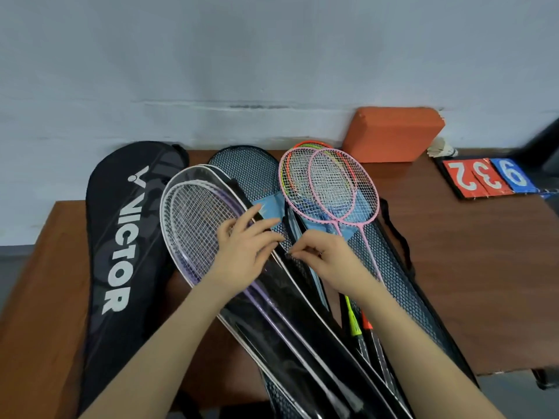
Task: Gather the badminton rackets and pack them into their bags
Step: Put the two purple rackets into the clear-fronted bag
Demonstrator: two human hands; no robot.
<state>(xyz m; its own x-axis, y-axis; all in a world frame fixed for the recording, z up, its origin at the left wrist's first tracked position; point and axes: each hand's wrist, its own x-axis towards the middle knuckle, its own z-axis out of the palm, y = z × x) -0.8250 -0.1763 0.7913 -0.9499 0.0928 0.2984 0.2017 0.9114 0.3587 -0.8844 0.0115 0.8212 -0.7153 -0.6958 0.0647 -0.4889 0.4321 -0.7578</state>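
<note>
A clear-fronted racket bag (193,189) with white piping lies in the middle of the brown table (472,267), with purple-and-white rackets (196,225) inside it. My left hand (245,252) presses flat on this bag, fingers spread over its black edge. My right hand (326,258) pinches a small zipper pull on that bag's edge. Two pink rackets (341,189) lie on a black mesh bag (402,279) to the right, over an orange and a yellow-green racket (305,146). A black VICTOR bag (121,237) lies at the left.
An orange foam block (393,133) stands against the wall at the back. A flip scoreboard (487,178) with red and blue number cards lies at the far right, a shuttlecock (444,149) behind it. The table's edge falls away at the near right.
</note>
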